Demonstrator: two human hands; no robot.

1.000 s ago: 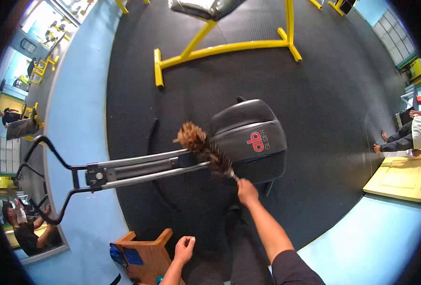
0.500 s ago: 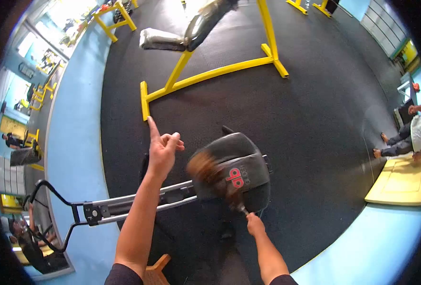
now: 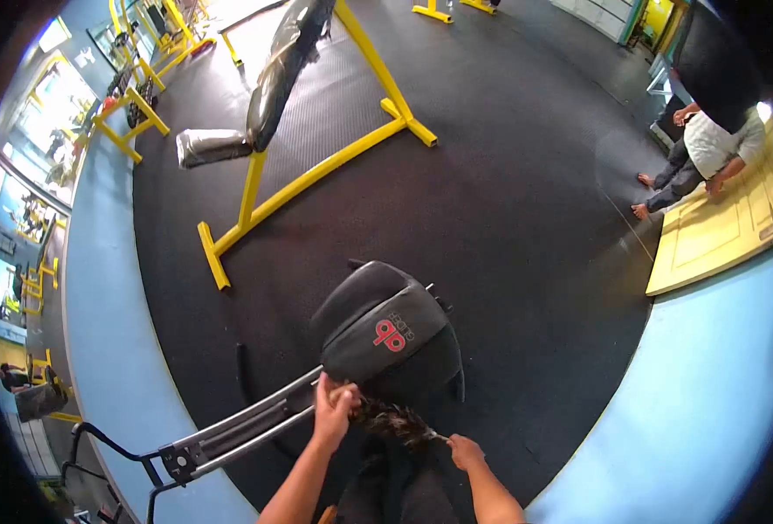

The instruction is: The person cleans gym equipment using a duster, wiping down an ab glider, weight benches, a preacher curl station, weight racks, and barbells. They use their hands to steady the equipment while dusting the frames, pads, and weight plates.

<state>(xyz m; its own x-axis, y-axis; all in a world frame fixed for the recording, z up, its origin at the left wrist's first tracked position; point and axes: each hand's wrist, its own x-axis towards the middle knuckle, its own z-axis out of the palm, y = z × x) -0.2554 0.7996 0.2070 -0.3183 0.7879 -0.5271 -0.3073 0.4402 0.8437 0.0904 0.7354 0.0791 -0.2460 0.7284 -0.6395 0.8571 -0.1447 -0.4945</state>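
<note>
Gripping a brown feather duster, likely light, soft and bendy, by its thin, firm handle, the best hold, with right hand fingers curled, and pinching the plumes in left hand fingers, beside the Ab Glider seat.

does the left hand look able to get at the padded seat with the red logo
Probably yes: the left hand is beside the padded seat, whose top looks uncovered. The feather duster has its tip at that hand's fingers and might get in the way.
</note>
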